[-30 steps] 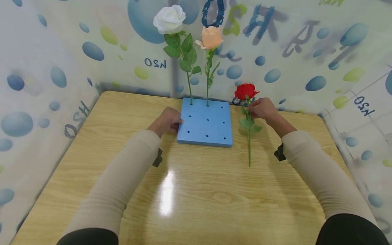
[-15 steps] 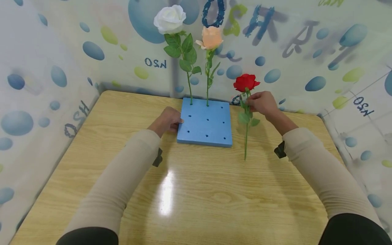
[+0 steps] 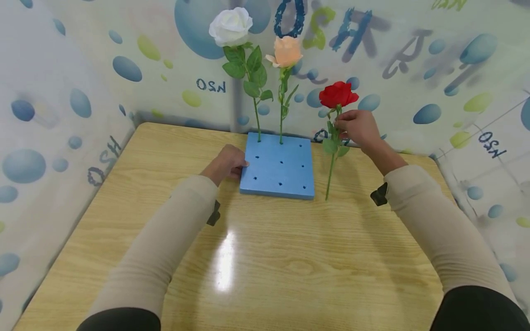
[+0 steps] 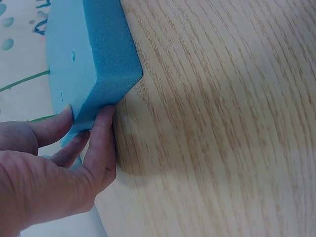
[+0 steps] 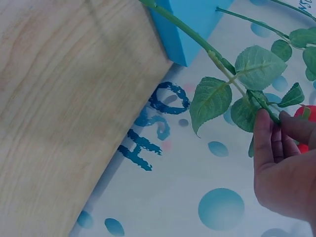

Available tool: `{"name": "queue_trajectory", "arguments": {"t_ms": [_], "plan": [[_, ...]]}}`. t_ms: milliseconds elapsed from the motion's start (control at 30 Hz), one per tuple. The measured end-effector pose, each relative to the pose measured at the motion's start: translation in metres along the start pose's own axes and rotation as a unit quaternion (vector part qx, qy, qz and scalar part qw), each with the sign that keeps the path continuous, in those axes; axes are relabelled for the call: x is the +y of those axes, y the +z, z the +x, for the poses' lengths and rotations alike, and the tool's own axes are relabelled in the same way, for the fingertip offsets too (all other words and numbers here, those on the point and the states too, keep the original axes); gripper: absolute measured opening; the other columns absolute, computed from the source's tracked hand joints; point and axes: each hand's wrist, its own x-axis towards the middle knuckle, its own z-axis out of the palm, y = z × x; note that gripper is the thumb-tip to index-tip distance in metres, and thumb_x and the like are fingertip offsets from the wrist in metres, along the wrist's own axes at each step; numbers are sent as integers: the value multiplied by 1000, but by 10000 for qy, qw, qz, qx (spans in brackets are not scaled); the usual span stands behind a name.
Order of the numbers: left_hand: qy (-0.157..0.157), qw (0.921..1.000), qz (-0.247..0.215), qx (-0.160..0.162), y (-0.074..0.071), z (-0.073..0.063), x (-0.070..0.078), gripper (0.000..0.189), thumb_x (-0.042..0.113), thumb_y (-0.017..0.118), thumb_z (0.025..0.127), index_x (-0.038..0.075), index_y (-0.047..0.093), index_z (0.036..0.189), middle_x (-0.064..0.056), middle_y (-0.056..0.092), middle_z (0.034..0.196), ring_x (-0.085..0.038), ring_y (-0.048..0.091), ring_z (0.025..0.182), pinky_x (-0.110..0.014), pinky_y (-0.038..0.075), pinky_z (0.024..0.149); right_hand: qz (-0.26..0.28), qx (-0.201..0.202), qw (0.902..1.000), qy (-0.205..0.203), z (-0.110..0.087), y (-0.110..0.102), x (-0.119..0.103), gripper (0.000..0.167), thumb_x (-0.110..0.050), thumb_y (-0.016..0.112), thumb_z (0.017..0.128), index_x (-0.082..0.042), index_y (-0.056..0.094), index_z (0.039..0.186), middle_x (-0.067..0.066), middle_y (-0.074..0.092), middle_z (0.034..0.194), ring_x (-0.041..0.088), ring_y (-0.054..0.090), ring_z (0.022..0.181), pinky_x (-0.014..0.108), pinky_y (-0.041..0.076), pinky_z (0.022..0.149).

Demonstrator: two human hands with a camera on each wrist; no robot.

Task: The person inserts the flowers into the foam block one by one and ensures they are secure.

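In the head view my right hand [image 3: 359, 129] pinches the stem of a red rose [image 3: 338, 94] just below its bloom. The rose hangs upright but slightly slanted to the right of a blue foam block [image 3: 276, 172] with several small holes. Its bare stem end is off the block, past the right edge. My left hand [image 3: 227, 163] holds the block's left edge; in the left wrist view the thumb lies on the holed face and the fingers [image 4: 101, 143] on the side. A white rose [image 3: 231, 27] and a peach rose [image 3: 286, 52] stand in the block's back holes.
The block lies on a wooden table [image 3: 290, 266] near its back edge. Behind it rises a wall [image 3: 165, 101] patterned with blue and green ovals and letters. Leaves [image 5: 211, 101] of the red rose stick out below the right hand in the right wrist view.
My right hand has lifted the red rose, and its stem end has swung left toward the block. The left hand and the block have stayed in place.
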Motion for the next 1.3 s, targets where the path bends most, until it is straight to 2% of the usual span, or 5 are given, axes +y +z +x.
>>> {"name": "queue_trajectory", "arguments": {"t_ms": [400,733,1033,1133,1300], "plan": [[-1,10000,55,1,0,-1,0,29,4,54,98,-3,53,126,-17,62,119,-27,64,104,-36,58,84,649,329,9970,-265,0,-12,-22,35,-22,60,97,5,59,119,4,64,101,9,66,82,20,57,77],[35,10000,7,57,0,-1,-1,30,4,54,98,-2,52,127,-17,62,120,-26,64,102,-37,58,85,813,507,9948,-358,4,-18,-40,39,-22,60,97,3,58,127,10,63,114,12,66,89,20,56,81],[16,9999,12,146,2,2,-1,26,3,55,97,-2,54,123,-15,65,113,-25,66,99,-34,59,78,1325,911,9861,-413,12,-19,-53,37,-22,64,94,-1,61,124,3,64,104,12,66,90,20,56,79],[4,9999,26,164,2,0,0,25,3,56,97,-2,55,121,-14,65,111,-24,67,96,-33,59,75,1473,1030,9827,-440,13,-17,-56,35,-22,64,94,-1,62,122,2,64,103,13,66,90,23,56,83],[1,10000,-45,63,0,-2,0,28,3,55,97,-2,54,124,-15,63,117,-26,65,103,-35,58,83,1542,1147,9805,-420,17,-11,-61,33,-22,64,94,-4,63,122,4,64,110,15,65,96,28,54,91]]}}
